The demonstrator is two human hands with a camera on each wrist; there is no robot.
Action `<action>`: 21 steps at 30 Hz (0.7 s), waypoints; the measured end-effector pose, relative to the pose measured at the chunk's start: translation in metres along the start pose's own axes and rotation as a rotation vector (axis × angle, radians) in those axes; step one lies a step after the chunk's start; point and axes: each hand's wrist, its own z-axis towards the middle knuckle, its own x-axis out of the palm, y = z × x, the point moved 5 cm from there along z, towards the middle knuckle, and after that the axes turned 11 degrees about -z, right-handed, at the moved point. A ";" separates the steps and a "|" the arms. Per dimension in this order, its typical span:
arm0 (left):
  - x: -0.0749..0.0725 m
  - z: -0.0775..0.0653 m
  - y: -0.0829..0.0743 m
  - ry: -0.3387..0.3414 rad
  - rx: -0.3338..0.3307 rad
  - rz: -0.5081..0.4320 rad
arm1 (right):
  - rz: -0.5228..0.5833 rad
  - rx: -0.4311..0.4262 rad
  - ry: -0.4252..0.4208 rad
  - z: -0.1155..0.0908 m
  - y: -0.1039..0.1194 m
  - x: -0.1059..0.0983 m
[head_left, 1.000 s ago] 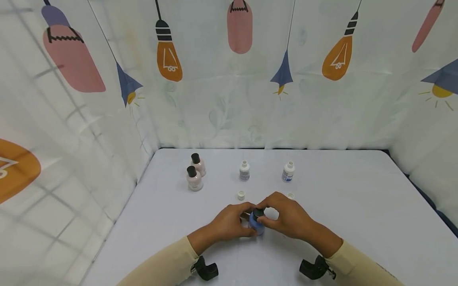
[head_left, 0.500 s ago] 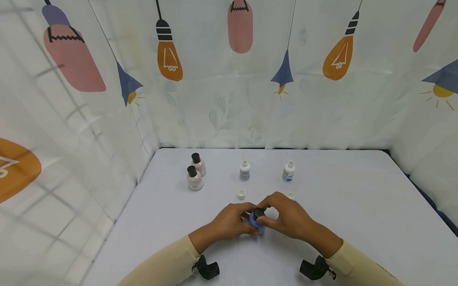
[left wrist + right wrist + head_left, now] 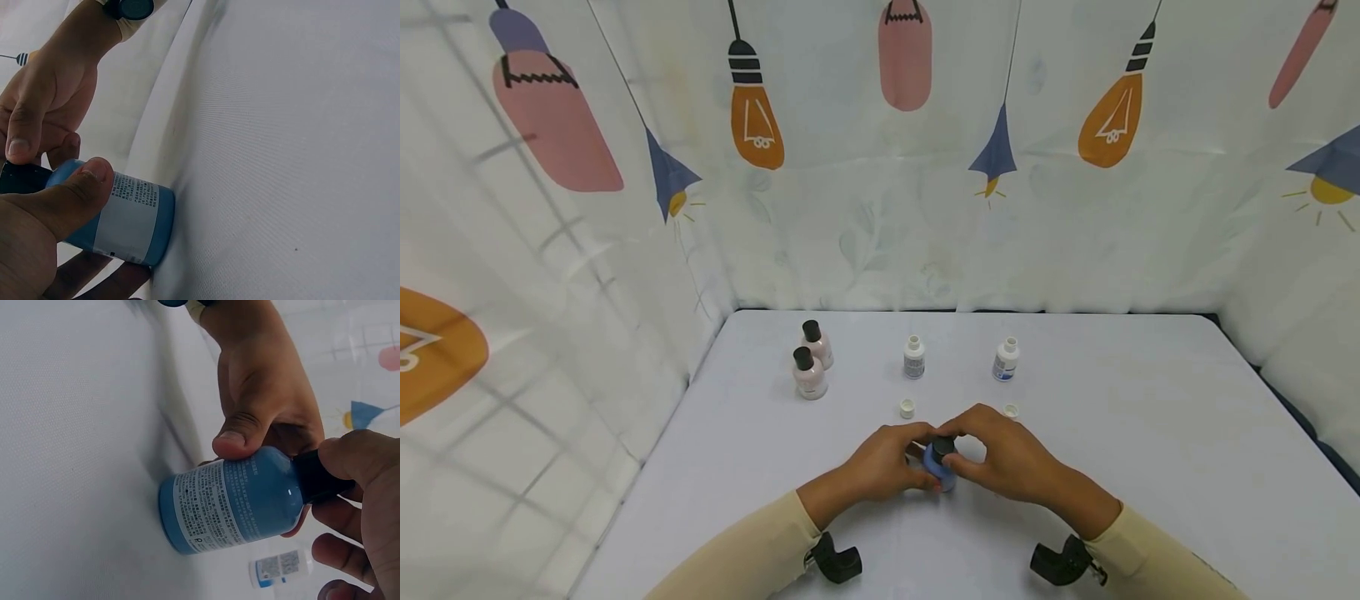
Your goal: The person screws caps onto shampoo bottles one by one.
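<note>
A blue bottle (image 3: 234, 503) with a printed label stands upright on the table near its front. My left hand (image 3: 887, 463) grips its body between thumb and fingers. My right hand (image 3: 1000, 454) pinches the black cap (image 3: 317, 476), which sits on the bottle's neck. In the left wrist view, the left thumb lies across the shoulder of the blue bottle (image 3: 134, 212), and the right hand (image 3: 44, 106) is at the cap. Just beyond the hands lie two small white caps, the left cap (image 3: 907, 408) and the right cap (image 3: 1011, 411), the latter partly hidden by the right hand.
Two pink bottles with black caps, a front bottle (image 3: 810, 382) and a rear bottle (image 3: 820, 346), stand at the back left of the white table (image 3: 1135, 433). Two uncapped white bottles, the left bottle (image 3: 913, 360) and the right bottle (image 3: 1006, 362), stand behind the hands. Printed fabric surrounds the table.
Both hands keep their hold on the blue bottle and its cap, almost in place. The other bottles and caps have not moved on the table.
</note>
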 end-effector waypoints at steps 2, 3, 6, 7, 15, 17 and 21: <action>0.000 0.000 0.000 -0.002 0.001 0.001 | -0.006 0.008 -0.004 0.000 0.000 0.000; 0.000 0.000 0.000 -0.002 0.001 0.001 | -0.009 0.010 -0.007 0.000 0.000 0.000; 0.001 0.000 0.000 0.000 -0.001 0.007 | -0.016 0.010 -0.003 0.000 0.000 0.000; 0.001 0.000 0.000 0.002 -0.002 0.010 | -0.018 0.007 0.000 0.000 0.000 -0.001; 0.000 0.001 -0.001 0.006 -0.001 0.016 | 0.000 -0.034 0.010 0.001 0.001 -0.001; 0.000 0.001 0.000 0.007 -0.003 0.016 | -0.003 -0.030 0.002 0.001 0.002 -0.001; 0.000 0.001 0.001 0.007 -0.001 0.010 | -0.015 -0.003 -0.011 0.001 0.003 -0.002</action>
